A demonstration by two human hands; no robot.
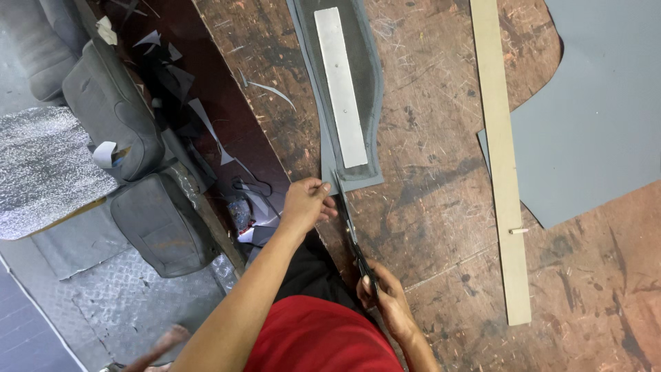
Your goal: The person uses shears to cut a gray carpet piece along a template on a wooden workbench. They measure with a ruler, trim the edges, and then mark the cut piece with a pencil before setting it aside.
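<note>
Right hand [387, 297] low centre, fist closed round the scissors [350, 227] handles — blades point up-frame, tips at the near corner of the grey fabric strip [344, 176]. Left hand [306, 203] just left of the blades, fingers pinched on that corner, forearm running down-left. Metal bar [340, 86] lies on the strip, upper centre, on the wooden table [427, 207].

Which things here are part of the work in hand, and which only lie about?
In use:
- scissors, in the right hand
- grey strip, its near end held by the left hand
- metal bar lying on the strip

Lying about:
- wooden slat
- large grey sheet
- offcuts on the floor
- seat cushions
</note>
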